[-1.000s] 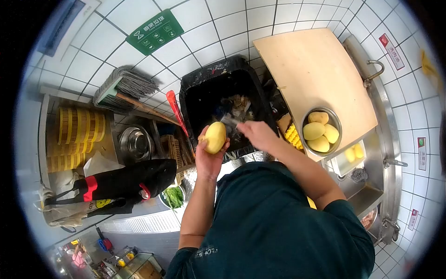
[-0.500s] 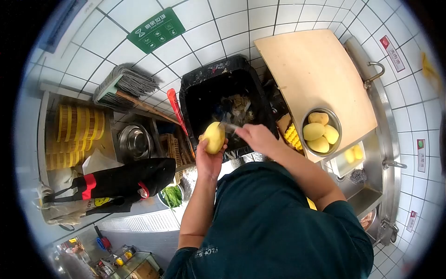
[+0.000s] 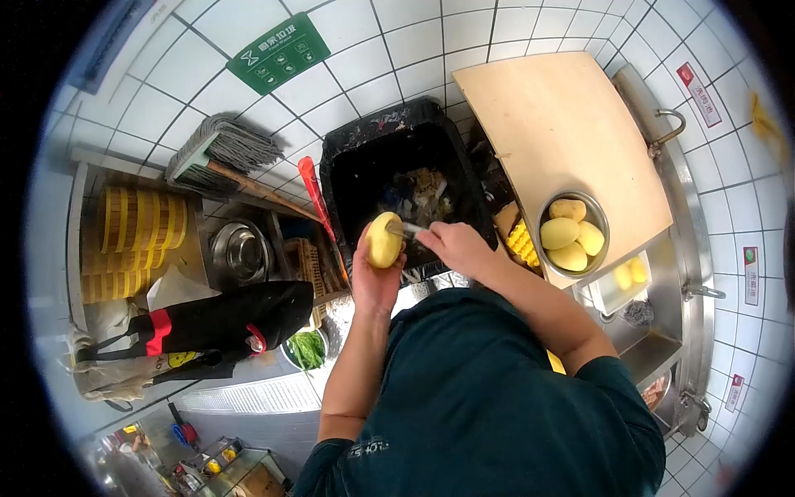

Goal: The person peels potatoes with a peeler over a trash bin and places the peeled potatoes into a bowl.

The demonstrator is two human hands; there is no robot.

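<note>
A pale yellow, peeled-looking potato [image 3: 383,244] is held upright in my left hand [image 3: 378,283], whose fingers wrap round its lower part. My right hand [image 3: 457,247] is closed on the handle of a small peeler [image 3: 411,229]. The peeler's metal head touches the upper right side of the potato; its exact shape is too small to make out. Both hands are over the near edge of a black waste bin [image 3: 339,178] with scraps inside. To the right, a steel bowl [image 3: 607,240] holds several potatoes [image 3: 563,233].
The bowl stands on a wooden board [image 3: 571,124] laid over the sink unit. A white tub [image 3: 603,296] with yellow pieces sits in the sink. Left are a mop [image 3: 236,149], a red-handled tool [image 3: 310,186], a hanging black apron [image 3: 224,323] and a bowl of greens [image 3: 307,350].
The peeler has shifted slightly on the potato's upper right side, and the potato has turned and tilted a little in my left hand. My right hand stays closed on the handle.
</note>
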